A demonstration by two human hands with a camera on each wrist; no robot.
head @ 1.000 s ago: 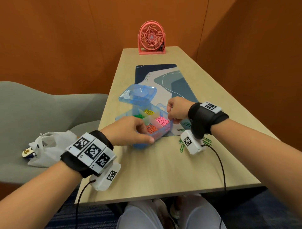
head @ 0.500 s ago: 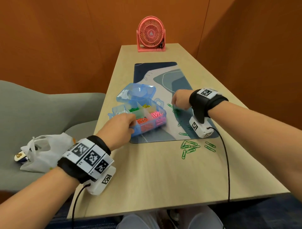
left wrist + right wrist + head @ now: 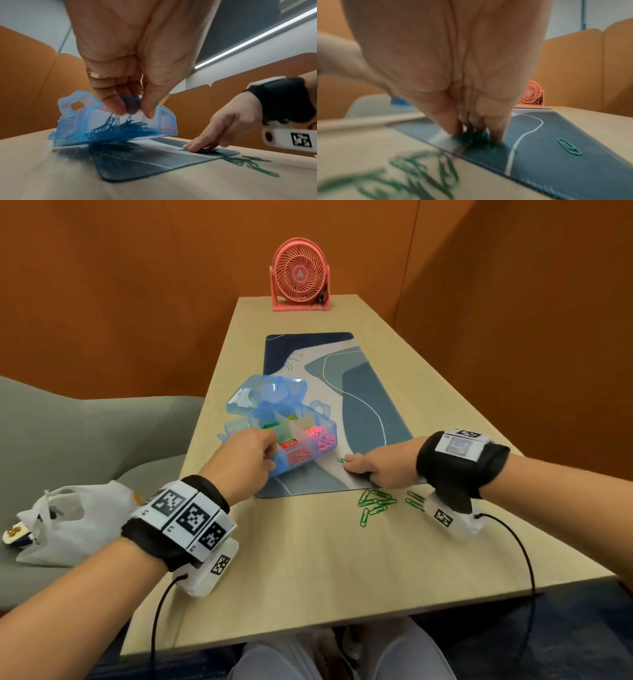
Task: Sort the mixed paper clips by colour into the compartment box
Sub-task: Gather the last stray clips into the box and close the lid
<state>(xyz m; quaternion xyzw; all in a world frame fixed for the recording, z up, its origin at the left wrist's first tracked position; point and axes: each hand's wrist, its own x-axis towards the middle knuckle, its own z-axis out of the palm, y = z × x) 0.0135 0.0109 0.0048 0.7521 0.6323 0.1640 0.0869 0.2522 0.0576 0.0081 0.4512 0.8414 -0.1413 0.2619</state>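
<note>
The left hand (image 3: 137,56) pinches the tilted compartment box (image 3: 113,127); the right hand (image 3: 221,129) presses green clips (image 3: 202,150).

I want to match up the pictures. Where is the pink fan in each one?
Head view: the pink fan stands top centre, at the far end of the table.
Left wrist view: not in it.
Right wrist view: small at the right, middle height, behind the right hand.
Shared landmark: the blue desk mat, which lies between the fan and the hands; its near edge shows in all three views.
</note>
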